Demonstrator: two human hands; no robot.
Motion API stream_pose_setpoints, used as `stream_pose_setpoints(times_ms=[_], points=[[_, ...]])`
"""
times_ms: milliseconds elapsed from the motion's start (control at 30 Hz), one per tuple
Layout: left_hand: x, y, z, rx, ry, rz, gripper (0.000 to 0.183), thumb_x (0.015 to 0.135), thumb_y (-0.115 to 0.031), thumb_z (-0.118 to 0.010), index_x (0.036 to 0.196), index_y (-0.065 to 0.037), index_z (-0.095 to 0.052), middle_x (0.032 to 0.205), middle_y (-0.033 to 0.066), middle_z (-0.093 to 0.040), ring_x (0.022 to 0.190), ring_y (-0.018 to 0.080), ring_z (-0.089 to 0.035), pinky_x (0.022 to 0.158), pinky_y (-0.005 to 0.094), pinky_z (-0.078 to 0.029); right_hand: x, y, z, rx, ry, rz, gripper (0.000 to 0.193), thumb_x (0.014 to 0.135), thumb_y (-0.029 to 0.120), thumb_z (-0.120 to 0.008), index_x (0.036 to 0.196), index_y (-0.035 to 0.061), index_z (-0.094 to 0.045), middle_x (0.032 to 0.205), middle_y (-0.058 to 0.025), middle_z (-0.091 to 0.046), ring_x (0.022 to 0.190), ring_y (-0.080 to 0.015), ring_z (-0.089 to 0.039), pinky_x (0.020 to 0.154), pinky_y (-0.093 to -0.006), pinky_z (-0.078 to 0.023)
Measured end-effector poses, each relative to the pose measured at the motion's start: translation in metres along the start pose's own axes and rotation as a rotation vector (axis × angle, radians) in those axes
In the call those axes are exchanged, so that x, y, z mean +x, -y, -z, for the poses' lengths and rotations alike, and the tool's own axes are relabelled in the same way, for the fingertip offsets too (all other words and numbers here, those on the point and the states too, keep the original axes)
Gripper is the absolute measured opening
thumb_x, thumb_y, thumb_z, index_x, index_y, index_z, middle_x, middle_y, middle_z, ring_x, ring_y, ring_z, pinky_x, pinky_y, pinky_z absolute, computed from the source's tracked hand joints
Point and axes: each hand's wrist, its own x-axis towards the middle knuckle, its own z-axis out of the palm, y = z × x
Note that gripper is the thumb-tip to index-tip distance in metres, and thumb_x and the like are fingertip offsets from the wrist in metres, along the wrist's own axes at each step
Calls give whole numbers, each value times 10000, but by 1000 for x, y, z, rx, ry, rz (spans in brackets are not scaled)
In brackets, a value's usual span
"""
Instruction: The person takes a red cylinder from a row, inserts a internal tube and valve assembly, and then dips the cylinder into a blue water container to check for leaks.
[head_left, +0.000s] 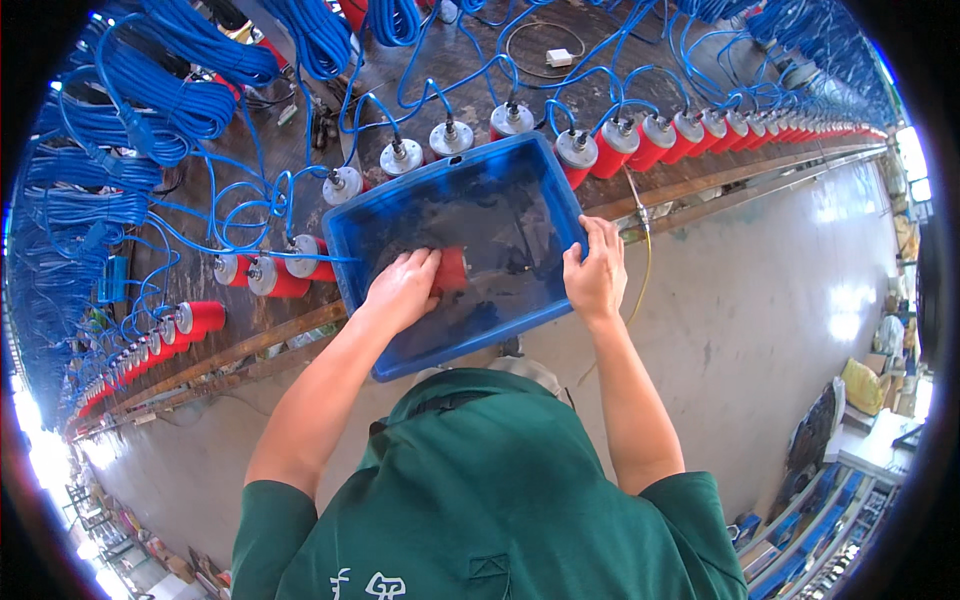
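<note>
A blue plastic tub [470,345] sits tilted at the bench edge in front of me, its inside dark and wet-looking. My left hand [402,292] reaches into it, fingers wrapped round a red cylinder [453,270] low in the tub; part of the cylinder is hidden by the hand. A blue cable [345,260] crosses the tub's left rim towards that hand. On the right side, my right hand [597,270] grips the tub's rim, thumb inside and fingers along the edge.
Red cylinders with silver caps and blue cables [615,140] line the wooden bench [480,75] on both sides of the tub. Coiled blue cables [180,95] are heaped at the left. A small white plug [559,58] lies behind. A thin yellow hose [647,265] hangs off the bench edge.
</note>
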Motion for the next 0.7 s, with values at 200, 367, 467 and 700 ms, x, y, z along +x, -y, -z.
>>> stream_pose_setpoints(times_ms=[200,367,467,700], points=[[26,18,-30,145,222,11,812,758,-155,-883,1473,-5,-527,1344,197,-652,1193,390,-679,1034,476,-569,0,-2,0,-10,-31,15,435,893,74,-688,1327,46,-673,1327,-131,-651,1218,-367,-625,1030,-458,-548],[26,27,-44,245,114,-19,899,762,-208,-884,1533,-32,-458,1327,227,-651,1191,422,-688,1024,525,-564,2,2,1,16,-44,4,435,890,74,-694,1323,45,-674,1316,-132,-651,1176,-370,-635,993,-459,-566],[30,27,-44,298,132,-26,916,751,-243,-892,1535,-48,-461,1316,229,-649,1184,423,-688,999,548,-563,2,4,1,17,-39,-13,433,879,68,-703,1311,42,-682,1311,-129,-647,1172,-365,-636,995,-461,-569],[35,-9,14,361,240,-68,953,698,-278,-925,1519,-64,-490,1215,172,-652,1119,377,-685,946,505,-565,0,-2,-1,46,-63,-15,432,871,64,-706,1301,35,-690,1311,-125,-644,1177,-360,-635,985,-452,-576]])
